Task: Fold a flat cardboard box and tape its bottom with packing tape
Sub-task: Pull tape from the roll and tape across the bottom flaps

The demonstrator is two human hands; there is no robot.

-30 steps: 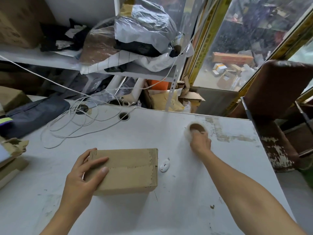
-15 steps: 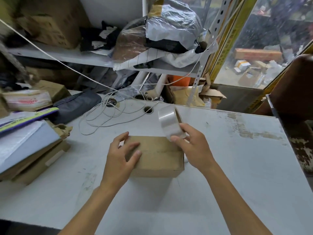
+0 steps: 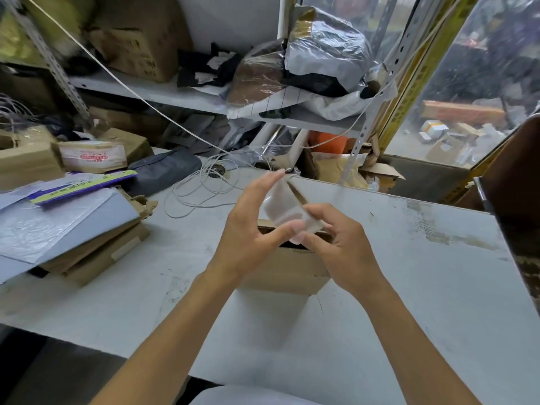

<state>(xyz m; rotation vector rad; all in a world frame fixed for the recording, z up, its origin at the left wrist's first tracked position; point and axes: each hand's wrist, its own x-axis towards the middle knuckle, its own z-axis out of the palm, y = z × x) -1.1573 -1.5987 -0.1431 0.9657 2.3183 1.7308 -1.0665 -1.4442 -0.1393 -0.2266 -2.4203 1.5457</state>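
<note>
Cluttered shelves back our white table (image 3: 409,287), where the cardboard box (image 3: 287,270) sits under our hands. Just above it we hold the clear tape roll (image 3: 287,207): our right hand (image 3: 340,249) grips its lower edge, our left hand (image 3: 248,229) pinches it with fingers nearly straight. White cable (image 3: 201,194) coils behind

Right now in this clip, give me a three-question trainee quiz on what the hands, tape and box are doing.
1. True or false: the brown cardboard box is lifted off the white table.
2. Which hand grips the clear packing tape roll with curled fingers: A left hand, B right hand?
3. Fill in: the white cable lies coiled on the ____.

Key: 1 false, it sits on the table under both hands. 2 B; the left hand's fingers are straighter, its thumb on the roll. 3 table.
</note>
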